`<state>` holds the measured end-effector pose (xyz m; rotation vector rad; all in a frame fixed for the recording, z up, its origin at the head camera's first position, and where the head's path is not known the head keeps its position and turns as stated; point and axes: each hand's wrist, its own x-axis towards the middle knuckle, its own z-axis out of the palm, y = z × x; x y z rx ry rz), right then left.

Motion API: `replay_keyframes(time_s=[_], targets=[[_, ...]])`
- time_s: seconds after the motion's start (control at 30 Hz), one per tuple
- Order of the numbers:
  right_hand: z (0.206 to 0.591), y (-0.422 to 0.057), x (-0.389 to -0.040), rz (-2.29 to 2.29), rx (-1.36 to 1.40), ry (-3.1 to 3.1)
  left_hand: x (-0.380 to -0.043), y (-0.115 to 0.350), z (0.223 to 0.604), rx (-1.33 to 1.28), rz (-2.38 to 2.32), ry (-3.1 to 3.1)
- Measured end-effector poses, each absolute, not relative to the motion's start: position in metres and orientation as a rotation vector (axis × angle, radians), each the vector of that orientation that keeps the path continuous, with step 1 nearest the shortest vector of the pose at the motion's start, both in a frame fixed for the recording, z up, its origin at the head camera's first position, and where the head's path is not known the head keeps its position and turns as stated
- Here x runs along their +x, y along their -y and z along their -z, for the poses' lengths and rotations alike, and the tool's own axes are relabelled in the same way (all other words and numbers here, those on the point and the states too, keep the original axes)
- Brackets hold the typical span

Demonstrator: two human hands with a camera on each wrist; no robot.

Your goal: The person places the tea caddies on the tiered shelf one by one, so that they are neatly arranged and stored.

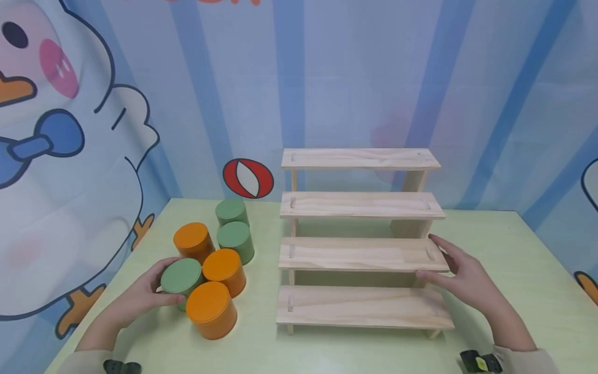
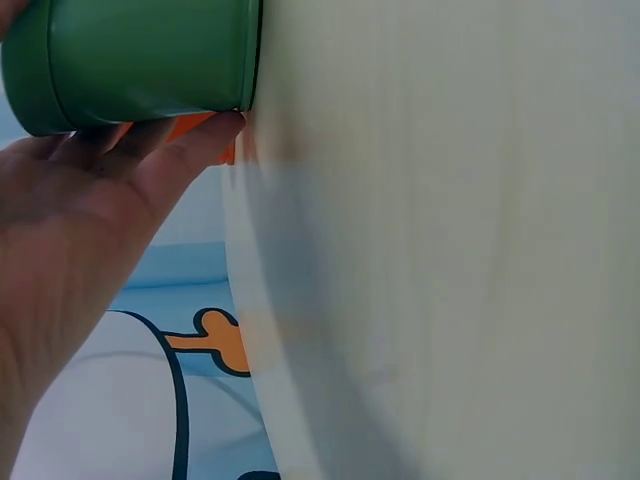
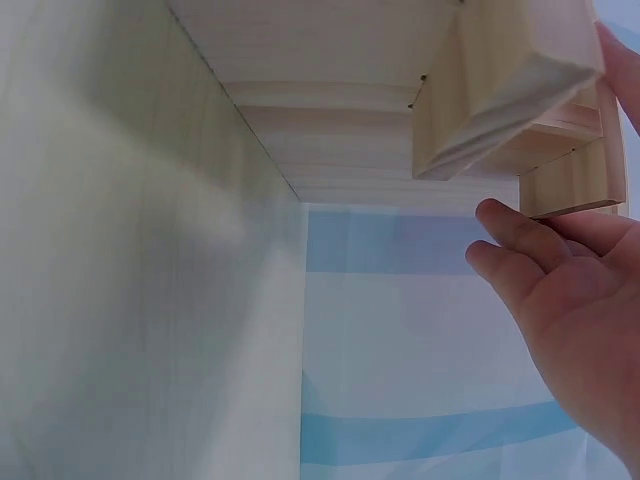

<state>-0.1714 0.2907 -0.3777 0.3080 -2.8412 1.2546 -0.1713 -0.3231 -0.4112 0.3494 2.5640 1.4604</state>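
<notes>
My left hand grips a green round tin at the left, thumb on its near side and fingers around the back. In the left wrist view the green tin rests against the hand, its base close to the table. Three orange tins and two more green tins stand close beside it. My right hand holds the right end of a four-tier wooden display shelf, at the second tier from the bottom. The right wrist view shows this hand beside the shelf's side supports.
The pale table runs back to a blue striped cloth backdrop printed with a cartoon duck. All four tiers stand bare. The tins are grouped left of the shelf.
</notes>
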Motion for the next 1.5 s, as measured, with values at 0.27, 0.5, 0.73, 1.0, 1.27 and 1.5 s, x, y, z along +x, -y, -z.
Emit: replay_keyframes(time_s=[0.27, 0.5, 0.73, 1.0, 1.27, 1.5], targets=[[0.381, -0.293, -0.17, -1.256, 0.265, 2.86, -0.17, 0.33, 0.394, 0.374, -1.399, -2.645], [0.383, -0.296, -0.17, -1.292, 0.253, 2.855, -0.171, 0.334, 0.362, 0.449, -1.365, -2.704], [0.378, -0.295, -0.169, -1.293, 0.242, 2.857, -0.174, 0.326, 0.335, 0.478, -1.394, -2.763], [0.379, -0.294, -0.171, -1.302, 0.245, 2.848, -0.177, 0.298, 0.302, 0.449, -1.386, -2.765], [0.38, -0.293, -0.172, -1.304, 0.255, 2.838, -0.181, 0.252, 0.272, 0.462, -1.444, -2.68], [0.38, -0.292, -0.172, -1.299, 0.262, 2.835, -0.186, 0.203, 0.25, 0.408, -1.493, -2.659]])
